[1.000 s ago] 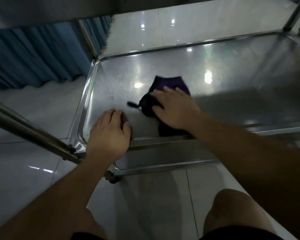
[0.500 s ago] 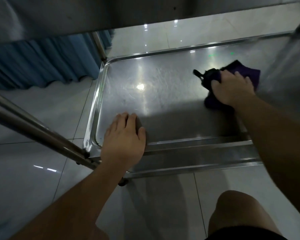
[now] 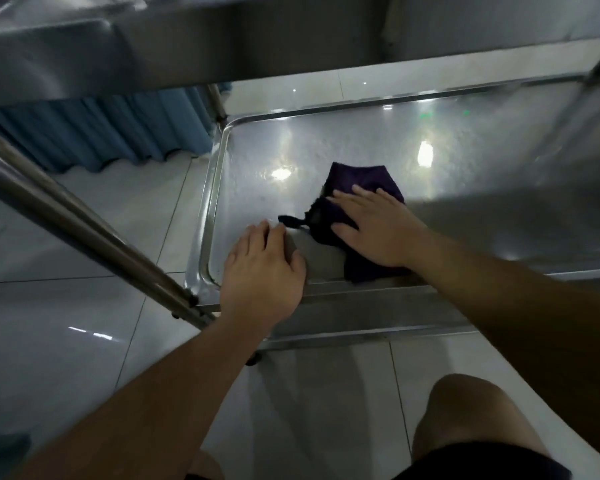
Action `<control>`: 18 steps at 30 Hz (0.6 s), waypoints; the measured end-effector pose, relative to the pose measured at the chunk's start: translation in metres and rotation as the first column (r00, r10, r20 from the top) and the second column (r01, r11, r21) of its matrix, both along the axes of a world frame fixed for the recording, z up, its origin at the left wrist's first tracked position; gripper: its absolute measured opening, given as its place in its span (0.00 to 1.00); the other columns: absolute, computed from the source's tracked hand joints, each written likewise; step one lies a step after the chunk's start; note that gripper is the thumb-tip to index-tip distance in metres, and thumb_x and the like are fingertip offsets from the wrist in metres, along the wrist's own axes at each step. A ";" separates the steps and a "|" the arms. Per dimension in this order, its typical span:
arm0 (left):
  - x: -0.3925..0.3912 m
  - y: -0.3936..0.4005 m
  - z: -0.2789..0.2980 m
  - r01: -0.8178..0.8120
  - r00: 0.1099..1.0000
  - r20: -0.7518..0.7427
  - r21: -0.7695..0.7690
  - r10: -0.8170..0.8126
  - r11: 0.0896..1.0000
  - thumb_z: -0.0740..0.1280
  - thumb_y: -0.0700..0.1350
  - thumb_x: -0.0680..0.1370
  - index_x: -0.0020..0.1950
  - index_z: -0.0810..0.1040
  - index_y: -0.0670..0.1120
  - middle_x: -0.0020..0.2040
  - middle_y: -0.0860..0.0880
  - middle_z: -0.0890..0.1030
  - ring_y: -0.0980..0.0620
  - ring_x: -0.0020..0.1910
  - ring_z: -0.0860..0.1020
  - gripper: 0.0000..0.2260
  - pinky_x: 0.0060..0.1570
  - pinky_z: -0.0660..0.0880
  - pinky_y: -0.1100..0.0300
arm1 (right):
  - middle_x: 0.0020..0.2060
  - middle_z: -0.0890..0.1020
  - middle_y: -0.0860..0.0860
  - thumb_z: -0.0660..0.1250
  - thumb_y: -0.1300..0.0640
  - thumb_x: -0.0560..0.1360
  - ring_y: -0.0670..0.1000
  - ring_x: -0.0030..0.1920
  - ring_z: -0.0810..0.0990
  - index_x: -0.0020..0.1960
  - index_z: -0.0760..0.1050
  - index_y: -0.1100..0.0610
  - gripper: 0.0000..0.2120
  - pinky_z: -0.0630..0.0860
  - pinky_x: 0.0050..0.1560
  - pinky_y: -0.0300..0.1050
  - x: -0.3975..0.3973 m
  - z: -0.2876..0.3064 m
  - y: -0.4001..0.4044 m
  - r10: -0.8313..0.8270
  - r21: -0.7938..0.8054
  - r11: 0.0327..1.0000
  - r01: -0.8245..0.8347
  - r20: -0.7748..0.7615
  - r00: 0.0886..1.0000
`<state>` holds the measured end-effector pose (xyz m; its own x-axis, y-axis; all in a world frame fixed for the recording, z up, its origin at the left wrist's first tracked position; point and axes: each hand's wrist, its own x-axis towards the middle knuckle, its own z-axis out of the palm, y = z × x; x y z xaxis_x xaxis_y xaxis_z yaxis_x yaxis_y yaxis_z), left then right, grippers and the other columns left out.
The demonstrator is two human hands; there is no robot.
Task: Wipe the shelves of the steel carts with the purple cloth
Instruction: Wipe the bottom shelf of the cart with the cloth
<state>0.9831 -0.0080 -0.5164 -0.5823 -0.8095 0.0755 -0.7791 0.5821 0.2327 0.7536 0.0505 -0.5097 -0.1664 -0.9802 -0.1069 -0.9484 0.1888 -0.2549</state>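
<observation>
- Nearest me, the person crouches at the cart, one bare knee (image 3: 465,410) over the pale tiled floor (image 3: 84,341).
- The left hand (image 3: 262,268) rests on the near rim of the lower shelf (image 3: 499,209), close to its near left corner. The fingers lie loosely bent over the edge and hold nothing; it looks to be bracing the cart.
- Just beside it, the right hand (image 3: 374,228) presses flat on the purple cloth (image 3: 357,188), fingers straight and slightly spread, not curled round it.
- The cloth lies bunched on the shelf near the near edge, left of the middle, with a dark loop (image 3: 291,220) trailing toward the left hand.
- I would judge the cloth light, soft and limp; it should slide easily on the smooth steel, so a flat palm over its middle suits better than a pinch.
- Farther back, the shelf's far edge gleams with reflected lights; beyond its far left corner hangs a blue curtain (image 3: 101,133).
</observation>
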 end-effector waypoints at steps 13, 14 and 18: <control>0.000 -0.001 0.005 0.022 0.998 0.054 0.052 -0.025 0.998 0.52 0.59 0.85 0.82 0.60 0.49 0.83 0.42 0.60 0.41 0.83 0.56 0.27 0.81 0.57 0.40 | 0.83 0.60 0.55 0.47 0.38 0.83 0.61 0.82 0.56 0.83 0.58 0.52 0.33 0.54 0.80 0.64 -0.064 0.002 0.128 -0.780 -0.056 0.624 0.779 -0.102 0.617; 0.000 -0.003 0.005 0.026 0.998 0.054 0.050 -0.029 0.998 0.51 0.59 0.85 0.82 0.60 0.48 0.84 0.42 0.60 0.40 0.83 0.56 0.28 0.81 0.57 0.40 | 0.83 0.60 0.55 0.47 0.39 0.83 0.60 0.82 0.56 0.83 0.58 0.52 0.32 0.54 0.80 0.64 -0.062 0.003 0.125 -0.789 -0.056 0.612 0.789 -0.098 0.606; 0.000 -0.007 0.001 0.033 0.997 0.062 0.047 -0.036 0.998 0.52 0.59 0.85 0.83 0.59 0.48 0.84 0.41 0.58 0.39 0.84 0.54 0.28 0.82 0.54 0.39 | 0.83 0.61 0.53 0.47 0.38 0.83 0.58 0.82 0.56 0.83 0.59 0.51 0.32 0.53 0.80 0.63 -0.062 0.004 0.122 -0.799 -0.074 0.601 0.796 -0.094 0.595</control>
